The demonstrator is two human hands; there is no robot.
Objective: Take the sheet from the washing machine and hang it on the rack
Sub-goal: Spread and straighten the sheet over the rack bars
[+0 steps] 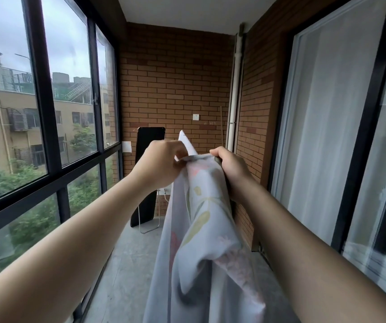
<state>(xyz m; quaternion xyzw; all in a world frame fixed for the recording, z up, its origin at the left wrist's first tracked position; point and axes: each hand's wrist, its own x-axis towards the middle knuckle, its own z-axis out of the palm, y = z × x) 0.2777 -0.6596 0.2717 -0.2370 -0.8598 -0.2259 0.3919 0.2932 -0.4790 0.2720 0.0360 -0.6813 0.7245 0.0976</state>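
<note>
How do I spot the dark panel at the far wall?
Find the brick end wall, then its lower left corner by the window. The panel stands there: tall, black, round-cornered, unlike the small white plates nearby.

Place: enclosed home balcony, upper storey.
Outer side: black-framed windows (40, 89) facing an apartment block (0, 108) and treetops (0, 180).
Inner side: sliding glass door (364, 136), white curtain (322, 136) behind.
Walls: brick wall (175, 78), light switch (196, 117), white drainpipe (234, 101).
Floor: bare concrete floor (129, 264).

Ahead of me a black panel (147, 136) leans against the brick wall (175, 78). A white pipe (234, 101) climbs the corner.
</note>
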